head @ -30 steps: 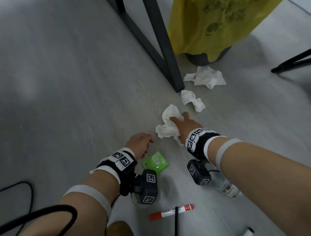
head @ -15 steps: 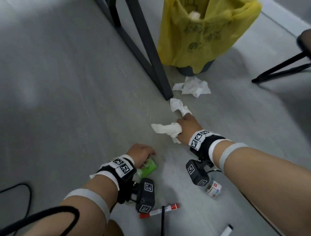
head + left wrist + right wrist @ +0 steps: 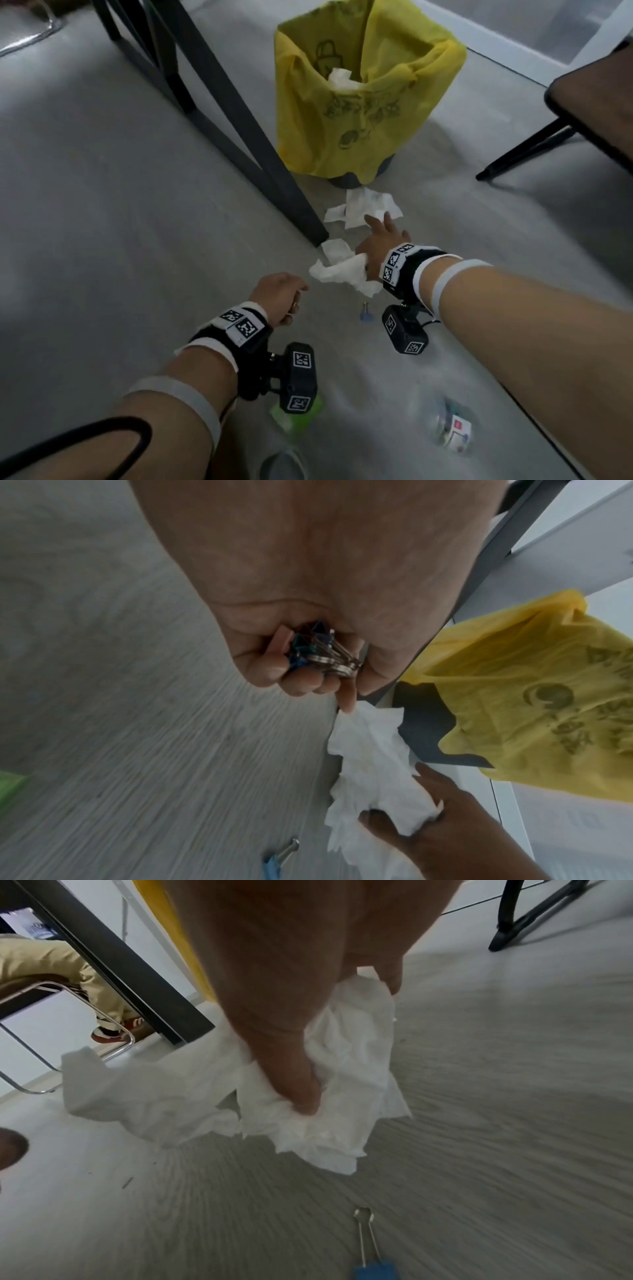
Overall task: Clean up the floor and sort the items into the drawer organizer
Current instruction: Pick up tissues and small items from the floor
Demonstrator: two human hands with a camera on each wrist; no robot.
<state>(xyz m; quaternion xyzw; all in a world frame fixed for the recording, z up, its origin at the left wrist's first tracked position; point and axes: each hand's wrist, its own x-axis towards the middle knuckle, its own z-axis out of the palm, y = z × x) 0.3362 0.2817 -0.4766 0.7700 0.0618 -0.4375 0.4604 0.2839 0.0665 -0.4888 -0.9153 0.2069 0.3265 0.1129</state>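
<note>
My right hand (image 3: 375, 236) grips a bunch of crumpled white tissues (image 3: 342, 270) between thumb and palm. Its fingers stretch forward onto another tissue (image 3: 368, 205) lying on the floor in front of the bin. In the right wrist view the thumb presses into the held tissues (image 3: 329, 1096). My left hand (image 3: 291, 301) is a fist around several small binder clips and coins (image 3: 318, 656). A blue binder clip (image 3: 365, 314) lies on the floor between my hands, and it also shows in the wrist views as the blue clip (image 3: 371, 1259).
A bin lined with a yellow bag (image 3: 359, 102) stands just beyond the tissues, next to a black table leg (image 3: 246, 144). A chair (image 3: 589, 102) is at the right. Near my arms lie a green packet (image 3: 298, 416) and a small clear bottle (image 3: 452, 431).
My right hand has gathered a second tissue into its grip and moved forward to the one by the bin. My left hand has moved forward, away from the green packet.
</note>
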